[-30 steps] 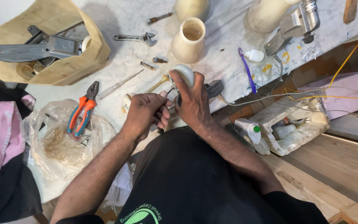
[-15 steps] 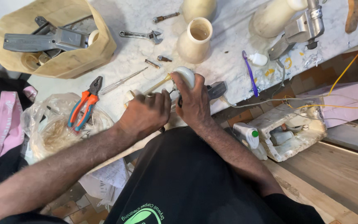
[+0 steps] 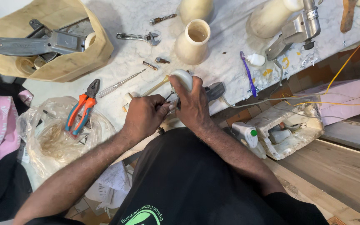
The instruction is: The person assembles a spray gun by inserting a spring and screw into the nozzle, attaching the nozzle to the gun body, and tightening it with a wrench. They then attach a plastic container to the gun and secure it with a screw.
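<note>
From the head camera, the right hand (image 3: 194, 104) is curled around a small rounded white fitting (image 3: 184, 77) near the front edge of the white marble counter (image 3: 230, 50), thumb up over its top. The left hand (image 3: 144, 116) is closed beside it, fingertips pinching something thin at the fitting's side; what it is cannot be told. A dark grey block (image 3: 215, 91) lies just behind the right hand. Orange-handled pliers (image 3: 82, 108) rest on a clear plastic bag (image 3: 51, 141) at the counter's left end, beside a slim clear-handled screwdriver (image 3: 117, 84). A cream turned vase-shaped piece (image 3: 193, 41) stands further back, a steel adjustable wrench (image 3: 140, 38) left of it.
</note>
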A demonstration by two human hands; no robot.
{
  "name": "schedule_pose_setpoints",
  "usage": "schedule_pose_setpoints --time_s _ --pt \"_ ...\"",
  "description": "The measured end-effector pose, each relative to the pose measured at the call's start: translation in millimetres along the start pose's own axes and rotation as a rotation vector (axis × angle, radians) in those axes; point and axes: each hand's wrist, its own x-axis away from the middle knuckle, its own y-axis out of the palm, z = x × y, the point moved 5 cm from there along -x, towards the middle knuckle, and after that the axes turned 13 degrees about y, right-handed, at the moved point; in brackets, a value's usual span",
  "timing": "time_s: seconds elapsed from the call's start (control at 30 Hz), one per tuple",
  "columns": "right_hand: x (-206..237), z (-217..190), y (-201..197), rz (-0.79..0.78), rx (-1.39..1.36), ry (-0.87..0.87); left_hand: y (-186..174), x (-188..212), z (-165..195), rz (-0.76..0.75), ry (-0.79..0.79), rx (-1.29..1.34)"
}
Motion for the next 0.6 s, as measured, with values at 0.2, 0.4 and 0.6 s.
schedule_pose_setpoints --time_s 0.2,0.4,0.6 --pt "-1.4 1.5 2.9 -0.043 0.011 -0.016 1.8 1.5 29.5 -0.107 0.806 -1.150" --pt "-2.2 -0.3 -1.3 0.010 0.001 -0.012 -15.2 -0.2 33.6 -0.032 0.675 -0.983" --pt "-2.1 5.6 -9.0 0.019 -0.031 0.021 3.2 10.5 -6.4 0.153 -0.379 0.530"
